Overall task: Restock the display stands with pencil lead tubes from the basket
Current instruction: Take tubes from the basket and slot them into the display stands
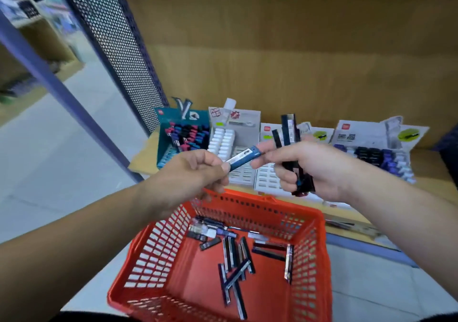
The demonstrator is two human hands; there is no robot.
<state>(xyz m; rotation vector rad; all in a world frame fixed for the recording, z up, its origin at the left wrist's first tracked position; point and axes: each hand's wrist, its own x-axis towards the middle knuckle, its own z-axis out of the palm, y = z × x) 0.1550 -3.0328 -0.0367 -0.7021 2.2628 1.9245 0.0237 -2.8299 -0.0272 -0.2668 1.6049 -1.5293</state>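
A blue pencil lead tube (244,157) hangs in the air between both hands. My left hand (198,170) pinches its lower left end and my right hand (309,168) pinches its upper right end. The right hand also grips a bundle of several dark tubes (288,128) that stick up above the fingers and down below the palm. Underneath, the red basket (158,254) holds several more loose tubes (235,267) on its floor. Display stands line the shelf behind: a teal one (183,133), a white one (235,128), a middle one (267,180) and a right one (371,153).
The stands sit on a wooden shelf (433,173) with a wooden back wall. A dark perforated metal panel (116,44) and a blue post (49,79) rise at the left. Pale floor tiles (49,160) lie left of the basket.
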